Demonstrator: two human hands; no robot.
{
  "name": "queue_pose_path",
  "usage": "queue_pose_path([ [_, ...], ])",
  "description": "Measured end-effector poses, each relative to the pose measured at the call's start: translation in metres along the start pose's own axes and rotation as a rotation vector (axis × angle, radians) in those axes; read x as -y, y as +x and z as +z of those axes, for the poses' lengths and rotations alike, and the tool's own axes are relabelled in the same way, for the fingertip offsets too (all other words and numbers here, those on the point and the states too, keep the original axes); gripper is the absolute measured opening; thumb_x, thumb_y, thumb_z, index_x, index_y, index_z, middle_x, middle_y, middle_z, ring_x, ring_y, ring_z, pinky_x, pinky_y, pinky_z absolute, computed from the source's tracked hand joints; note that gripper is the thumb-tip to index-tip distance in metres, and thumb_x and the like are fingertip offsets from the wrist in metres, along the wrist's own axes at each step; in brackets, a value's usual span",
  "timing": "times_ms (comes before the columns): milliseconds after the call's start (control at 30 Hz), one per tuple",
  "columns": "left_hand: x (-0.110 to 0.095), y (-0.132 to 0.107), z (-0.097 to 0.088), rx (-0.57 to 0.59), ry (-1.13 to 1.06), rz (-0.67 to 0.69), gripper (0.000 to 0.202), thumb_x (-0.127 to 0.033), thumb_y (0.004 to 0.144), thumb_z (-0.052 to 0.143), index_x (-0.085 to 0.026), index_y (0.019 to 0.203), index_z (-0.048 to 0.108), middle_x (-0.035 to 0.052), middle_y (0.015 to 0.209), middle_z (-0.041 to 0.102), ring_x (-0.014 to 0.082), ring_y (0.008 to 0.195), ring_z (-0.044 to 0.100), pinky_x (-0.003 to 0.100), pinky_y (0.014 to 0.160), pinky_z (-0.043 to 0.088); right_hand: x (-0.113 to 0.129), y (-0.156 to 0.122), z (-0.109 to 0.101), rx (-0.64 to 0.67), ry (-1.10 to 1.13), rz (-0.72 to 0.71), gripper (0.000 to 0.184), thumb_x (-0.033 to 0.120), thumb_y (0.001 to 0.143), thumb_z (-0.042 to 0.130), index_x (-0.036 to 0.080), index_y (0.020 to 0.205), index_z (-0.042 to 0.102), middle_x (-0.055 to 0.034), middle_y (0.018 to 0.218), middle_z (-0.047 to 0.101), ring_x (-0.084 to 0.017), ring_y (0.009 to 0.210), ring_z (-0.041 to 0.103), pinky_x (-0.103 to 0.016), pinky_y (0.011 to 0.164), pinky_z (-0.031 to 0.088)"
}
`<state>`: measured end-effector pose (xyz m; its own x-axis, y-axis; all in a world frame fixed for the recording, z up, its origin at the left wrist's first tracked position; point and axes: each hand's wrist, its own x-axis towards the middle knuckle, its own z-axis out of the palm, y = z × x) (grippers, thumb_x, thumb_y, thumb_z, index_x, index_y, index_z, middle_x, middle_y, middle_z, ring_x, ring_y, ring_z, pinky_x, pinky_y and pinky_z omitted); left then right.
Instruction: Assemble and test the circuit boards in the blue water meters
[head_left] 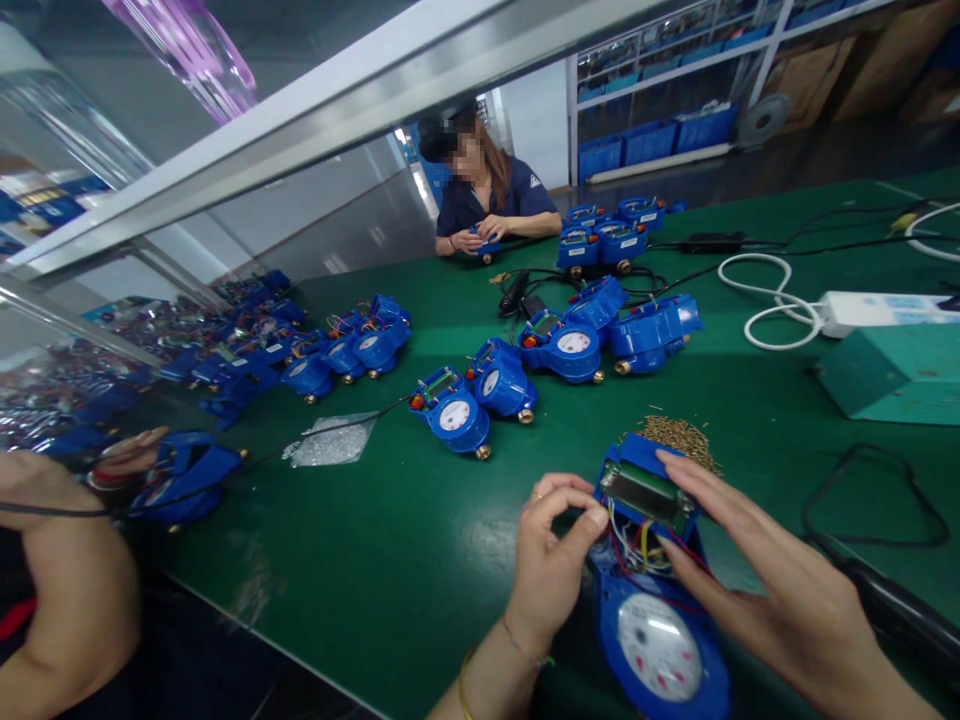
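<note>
In front of me is a blue water meter (660,645) with a round white dial. Its upper housing is uncovered, showing a display board (646,492) with an LCD and red, yellow and white wires (637,545) below it. My left hand (553,550) is at the left edge of this housing, thumb and forefinger pinched together; what lies between them is hidden. From the right, my right hand (787,575) grips the housing, its fingers along the board's upper right side and its thumb near the wires. Just behind the meter lies a pile of small brass screws (682,440).
More blue meters (454,415) stand mid-table and to the left. A bag of clear small parts (334,440) lies nearby. At right are a green box (892,375), a white power strip (877,312) and cables. Co-workers (495,195) handle meters opposite and at left.
</note>
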<state>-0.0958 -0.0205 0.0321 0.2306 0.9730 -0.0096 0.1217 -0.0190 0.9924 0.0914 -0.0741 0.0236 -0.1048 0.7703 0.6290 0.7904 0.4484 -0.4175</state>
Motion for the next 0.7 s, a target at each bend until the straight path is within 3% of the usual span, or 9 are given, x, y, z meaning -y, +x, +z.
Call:
queue_pose_path([
  [167,-0.006,-0.003,-0.003,-0.032,0.311,0.155,0.013,-0.02,0.085,0.066,-0.02,0.073,0.071,0.0058,0.097,0.068,0.024,0.101,0.059,0.039,0.095,0.034,-0.001,-0.001,-0.001,-0.024,0.034,0.056,0.055,0.021,0.098,0.055,0.021,0.151,0.038,-0.0027,0.143,0.053,-0.016,0.128,0.056,-0.022,0.114,0.041],
  [267,-0.005,-0.001,-0.003,-0.044,0.29,0.167,0.01,-0.021,0.081,0.068,-0.019,0.072,0.072,0.0067,0.095,0.068,0.023,0.097,0.059,0.037,0.09,0.039,-0.002,-0.002,-0.001,-0.022,0.024,0.062,0.053,0.023,0.098,0.056,0.02,0.149,0.041,-0.0039,0.141,0.055,-0.017,0.126,0.057,-0.025,0.113,0.043],
  [367,-0.002,0.003,-0.003,0.015,0.038,-0.057,0.013,-0.027,0.076,0.072,-0.014,0.075,0.074,0.0057,0.076,0.067,0.0161,0.071,0.059,0.028,0.069,0.044,0.0,-0.001,-0.001,-0.03,0.001,0.017,0.053,0.02,0.097,0.056,0.016,0.148,0.041,-0.0059,0.142,0.054,-0.016,0.127,0.056,-0.023,0.116,0.037],
  [500,-0.006,0.01,-0.003,0.175,-0.249,-0.395,0.031,-0.04,0.07,0.076,-0.01,0.074,0.071,0.0009,0.051,0.062,0.0061,0.041,0.044,0.019,0.045,0.031,0.002,0.002,-0.003,-0.039,-0.004,-0.016,0.053,0.015,0.096,0.057,0.011,0.147,0.042,-0.0073,0.142,0.054,-0.014,0.128,0.055,-0.02,0.12,0.029],
  [567,-0.011,0.011,-0.004,0.196,-0.324,-0.468,0.034,-0.042,0.065,0.079,-0.01,0.071,0.069,0.004,0.054,0.067,0.0071,0.042,0.052,0.018,0.044,0.033,0.003,0.003,-0.003,-0.042,-0.008,-0.027,0.053,0.013,0.096,0.056,0.011,0.147,0.042,-0.0081,0.141,0.054,-0.014,0.128,0.054,-0.021,0.12,0.029],
  [700,-0.02,0.012,-0.004,0.19,-0.419,-0.522,0.041,-0.043,0.057,0.087,-0.009,0.072,0.069,0.0102,0.07,0.076,0.0127,0.059,0.068,0.019,0.057,0.049,0.003,0.003,-0.002,-0.035,-0.021,-0.041,0.052,0.012,0.096,0.056,0.009,0.146,0.042,-0.0098,0.141,0.054,-0.014,0.128,0.054,-0.021,0.12,0.028],
])
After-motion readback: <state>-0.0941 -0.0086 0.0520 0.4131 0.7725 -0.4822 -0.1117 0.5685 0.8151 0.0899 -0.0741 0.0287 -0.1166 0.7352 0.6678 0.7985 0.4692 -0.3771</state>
